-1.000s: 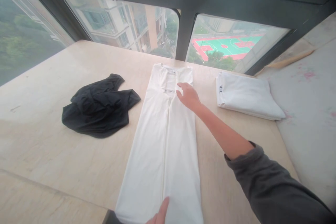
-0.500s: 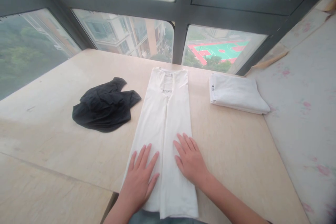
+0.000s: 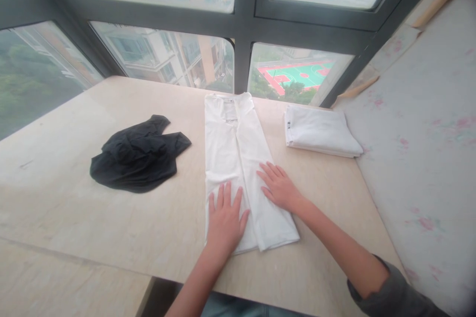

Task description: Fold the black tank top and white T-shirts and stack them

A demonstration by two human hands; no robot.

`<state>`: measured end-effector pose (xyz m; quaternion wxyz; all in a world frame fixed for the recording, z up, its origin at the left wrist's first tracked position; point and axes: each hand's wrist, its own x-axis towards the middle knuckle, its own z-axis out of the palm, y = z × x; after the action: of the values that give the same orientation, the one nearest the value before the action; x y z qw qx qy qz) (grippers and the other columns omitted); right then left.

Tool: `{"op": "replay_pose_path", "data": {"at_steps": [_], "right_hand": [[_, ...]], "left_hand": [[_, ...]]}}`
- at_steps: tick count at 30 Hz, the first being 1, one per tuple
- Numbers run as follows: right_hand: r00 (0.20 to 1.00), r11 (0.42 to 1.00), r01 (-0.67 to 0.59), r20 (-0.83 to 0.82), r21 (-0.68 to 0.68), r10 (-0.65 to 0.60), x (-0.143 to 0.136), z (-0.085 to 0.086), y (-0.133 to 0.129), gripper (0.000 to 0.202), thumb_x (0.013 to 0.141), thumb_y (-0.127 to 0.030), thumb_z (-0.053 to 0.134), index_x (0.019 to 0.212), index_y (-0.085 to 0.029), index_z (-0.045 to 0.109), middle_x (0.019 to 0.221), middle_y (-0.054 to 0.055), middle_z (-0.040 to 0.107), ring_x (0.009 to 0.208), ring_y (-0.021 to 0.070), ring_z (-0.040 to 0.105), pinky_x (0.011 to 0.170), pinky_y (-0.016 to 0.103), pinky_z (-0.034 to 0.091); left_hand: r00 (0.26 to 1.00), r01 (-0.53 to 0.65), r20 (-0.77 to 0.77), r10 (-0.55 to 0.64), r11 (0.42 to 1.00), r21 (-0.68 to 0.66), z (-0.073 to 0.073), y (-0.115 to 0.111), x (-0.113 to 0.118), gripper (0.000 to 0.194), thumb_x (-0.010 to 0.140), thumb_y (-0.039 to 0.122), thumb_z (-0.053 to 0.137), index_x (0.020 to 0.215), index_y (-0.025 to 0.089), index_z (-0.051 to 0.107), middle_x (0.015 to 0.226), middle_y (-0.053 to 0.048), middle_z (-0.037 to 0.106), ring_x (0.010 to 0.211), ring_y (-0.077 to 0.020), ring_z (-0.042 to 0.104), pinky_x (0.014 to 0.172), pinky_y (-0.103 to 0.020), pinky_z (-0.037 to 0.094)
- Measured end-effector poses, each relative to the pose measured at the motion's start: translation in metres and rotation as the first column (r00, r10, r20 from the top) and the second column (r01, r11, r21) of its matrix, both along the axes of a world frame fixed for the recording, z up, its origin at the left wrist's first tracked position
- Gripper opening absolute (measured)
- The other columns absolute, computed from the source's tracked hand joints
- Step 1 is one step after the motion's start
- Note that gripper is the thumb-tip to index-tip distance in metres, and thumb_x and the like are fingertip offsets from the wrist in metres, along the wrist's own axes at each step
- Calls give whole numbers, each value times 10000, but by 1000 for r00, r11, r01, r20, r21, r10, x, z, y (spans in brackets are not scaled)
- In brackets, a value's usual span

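A white garment lies on the pale table, its two sides folded inward into a long strip, collar toward the window. My left hand rests flat on its lower left part, fingers spread. On its lower right part lies my right hand, palm down with the fingers stretched out. Neither hand grips the cloth. The garment's bottom edge rests on the table, turned a little to the right.
A crumpled black garment lies on the table at the left. A folded white stack sits at the right, beside the flowered wall. Window frames border the far edge. A dark gap shows at the near edge.
The white garment's lower end has moved forward and to the right, off the near edge and onto the table. Both hands have moved forward with it. The view has shifted slightly.
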<state>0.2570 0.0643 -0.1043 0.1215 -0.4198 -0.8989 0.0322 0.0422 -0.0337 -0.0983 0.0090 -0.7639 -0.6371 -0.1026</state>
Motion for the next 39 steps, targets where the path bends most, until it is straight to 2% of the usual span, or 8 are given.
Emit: {"op": "replay_pose_path", "data": {"at_steps": [3,7,10,16,20,24,30,39], "right_hand": [[999,1000,28,-45,2,-28,1,3,-16,485,946,-262,532,1419,-154,530,1572,171,378,1494,311,281,1159,562,338],[993,1000,-2,-120,-7,2,0,11,-63,565,890,-270,598,1434,-148,511,1588,176,346,1499,342,257,1146,576,365],[983,998,-48,-177,-43,40,2,17,-97,535,872,-258,614,1396,-172,543,1546,161,421,1467,343,328,1117,568,415],[961,994,-4,-276,-112,-27,1,24,-138,221,877,-284,643,1078,-192,639,1359,137,607,1299,318,533,1016,523,521],[942,992,43,-327,-123,-81,-8,21,-149,189,857,-252,654,1041,-220,623,1310,111,637,1250,314,568,994,527,534],[891,983,131,-418,-131,-174,-15,14,-154,180,879,-107,540,979,-236,617,1231,78,673,1204,269,603,991,497,537],[741,943,249,-584,-222,-332,-19,11,-156,174,900,-128,508,988,-237,612,1082,85,696,1038,240,662,897,444,576],[713,942,258,-616,-215,-335,-22,11,-160,180,921,-147,501,1024,-246,611,1067,82,702,1020,238,669,887,442,579]], "left_hand": [[1000,18,8,-18,1000,6,-1,-8,-1,584,932,419,545,1464,184,492,1584,-204,354,1455,-410,325,1143,-649,248],[994,105,-33,-104,994,37,-1,-41,-13,641,922,450,557,1503,208,436,1606,-182,322,1466,-395,306,1155,-614,230],[979,197,-71,-193,979,46,3,-66,-22,681,904,464,588,1515,221,412,1605,-167,330,1460,-375,321,1155,-564,254],[957,268,83,-279,955,128,15,-88,-26,277,937,192,549,1199,190,642,1321,-116,628,1209,-256,567,1037,-422,420],[945,260,179,-275,960,99,22,-83,-18,202,954,158,517,1109,185,642,1073,-75,683,958,-206,616,852,-355,487],[947,265,179,-268,963,41,25,-75,-4,193,949,191,528,1118,181,621,1058,-81,661,920,-220,600,794,-368,486],[959,214,196,-203,976,-36,19,-70,20,114,936,168,533,992,201,627,970,-50,643,848,-217,574,742,-364,454],[926,234,286,-248,969,85,26,-76,18,181,930,81,476,876,197,604,821,-29,620,779,-190,551,725,-343,415]]}}
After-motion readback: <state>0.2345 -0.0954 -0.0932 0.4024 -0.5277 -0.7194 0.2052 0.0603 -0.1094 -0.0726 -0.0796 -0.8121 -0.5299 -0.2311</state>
